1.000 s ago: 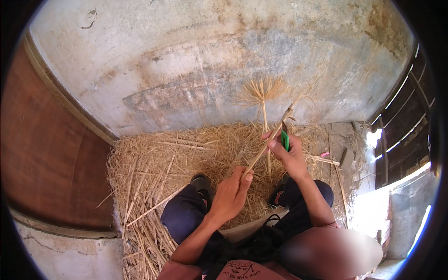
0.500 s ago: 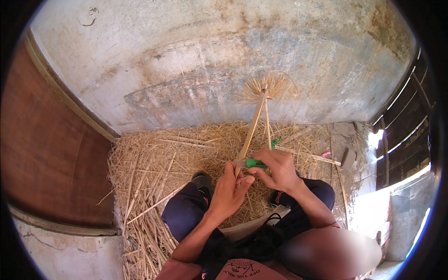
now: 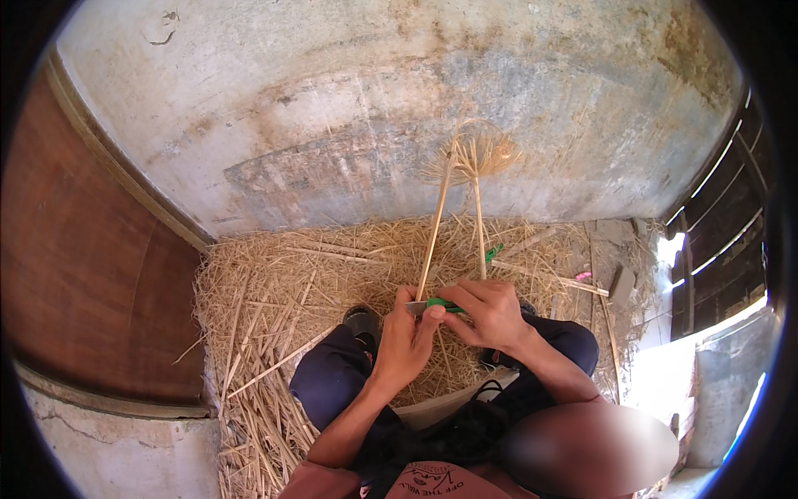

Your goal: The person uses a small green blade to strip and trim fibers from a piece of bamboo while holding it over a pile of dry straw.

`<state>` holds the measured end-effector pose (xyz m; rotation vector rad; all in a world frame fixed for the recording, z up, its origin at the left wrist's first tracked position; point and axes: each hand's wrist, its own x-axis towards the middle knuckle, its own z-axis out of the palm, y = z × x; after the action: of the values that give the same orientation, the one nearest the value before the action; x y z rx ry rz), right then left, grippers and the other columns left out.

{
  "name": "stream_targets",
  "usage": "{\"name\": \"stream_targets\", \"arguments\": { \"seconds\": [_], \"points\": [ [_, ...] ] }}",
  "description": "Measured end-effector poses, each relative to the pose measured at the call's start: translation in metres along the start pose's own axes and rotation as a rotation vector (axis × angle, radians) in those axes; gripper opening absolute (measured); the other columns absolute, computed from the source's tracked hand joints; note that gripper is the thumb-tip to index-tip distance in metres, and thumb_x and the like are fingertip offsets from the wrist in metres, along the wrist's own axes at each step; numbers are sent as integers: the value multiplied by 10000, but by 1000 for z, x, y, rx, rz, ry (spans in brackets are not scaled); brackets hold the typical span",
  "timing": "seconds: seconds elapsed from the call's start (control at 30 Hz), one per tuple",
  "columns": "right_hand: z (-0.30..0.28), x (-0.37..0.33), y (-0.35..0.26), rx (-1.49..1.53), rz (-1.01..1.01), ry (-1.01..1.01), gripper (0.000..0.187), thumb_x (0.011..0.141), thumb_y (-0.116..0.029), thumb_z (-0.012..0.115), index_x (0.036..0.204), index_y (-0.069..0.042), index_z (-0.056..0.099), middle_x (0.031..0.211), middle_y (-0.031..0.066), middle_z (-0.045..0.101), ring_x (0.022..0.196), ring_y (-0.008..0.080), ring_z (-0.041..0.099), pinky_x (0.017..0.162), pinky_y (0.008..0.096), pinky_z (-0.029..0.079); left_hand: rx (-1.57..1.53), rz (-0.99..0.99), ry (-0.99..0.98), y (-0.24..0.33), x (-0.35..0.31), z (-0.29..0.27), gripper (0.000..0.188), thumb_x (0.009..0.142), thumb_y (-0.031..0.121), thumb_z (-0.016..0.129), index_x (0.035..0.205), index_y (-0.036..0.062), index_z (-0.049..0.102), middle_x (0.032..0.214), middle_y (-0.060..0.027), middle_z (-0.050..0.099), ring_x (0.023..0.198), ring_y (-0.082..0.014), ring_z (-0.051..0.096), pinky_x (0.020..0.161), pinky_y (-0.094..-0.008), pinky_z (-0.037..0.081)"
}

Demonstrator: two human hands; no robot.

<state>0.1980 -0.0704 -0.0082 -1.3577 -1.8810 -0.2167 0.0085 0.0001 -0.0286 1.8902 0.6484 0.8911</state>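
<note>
My left hand (image 3: pixel 402 343) is closed around the near end of a long pale bamboo strip (image 3: pixel 435 229), which slants up and away toward the wall. In my right hand (image 3: pixel 492 312) is a knife with a green handle (image 3: pixel 446 305). Its short blade (image 3: pixel 415 308) lies across the strip close to my left fingers, and my left thumb reaches to the handle. Just right of the strip stands a thin stick (image 3: pixel 479 224), topped by a flared bundle of fine shavings (image 3: pixel 480 156). The strip's lower tip is hidden by my hands.
Straw and shavings (image 3: pixel 332 241) cover the floor, with loose strips (image 3: pixel 253 407) piled at the left. A stained wall (image 3: pixel 374 125) rises ahead. A green object (image 3: pixel 494 252), a pink scrap (image 3: pixel 583 276) and a grey block (image 3: pixel 621 285) lie to the right.
The strip's far end has swung left, away from the standing stick, and its narrow side now shows. The knife has come down and left, nearer my left thumb.
</note>
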Motion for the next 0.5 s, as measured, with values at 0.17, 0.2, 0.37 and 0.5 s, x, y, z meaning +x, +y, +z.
{"name": "stream_targets", "arguments": {
  "seconds": [0.17,0.2,0.37,0.5],
  "points": [
    [-2,1,-4,-50,17,10,278,920,-306,861,1107,-125,764,813,31,689,648,247,714,581,376,551,-12,-135,-35,13,0,-4,436,1182,388,551,1144,-47,546,688,-96,539,568,-195,523,571,-391,422],
    [-2,1,-5,-53,19,17,274,921,-305,861,1106,-127,766,812,28,692,647,245,716,580,375,552,-2,-122,-27,13,0,-4,431,1185,383,542,1147,-46,544,689,-106,545,568,-211,539,571,-401,425],
    [-1,0,-2,-68,53,60,264,920,-306,870,1087,-124,776,824,34,729,638,246,725,559,373,550,8,-67,26,9,-1,1,374,1196,347,503,1159,-24,535,683,-160,559,576,-322,608,579,-458,434],
    [-17,5,16,-105,181,125,259,923,-297,873,1073,-109,776,871,54,767,646,263,734,549,374,551,87,-115,-16,16,-3,2,364,1202,353,475,1147,-4,524,690,-165,547,591,-320,582,588,-464,433]
  ]
}}
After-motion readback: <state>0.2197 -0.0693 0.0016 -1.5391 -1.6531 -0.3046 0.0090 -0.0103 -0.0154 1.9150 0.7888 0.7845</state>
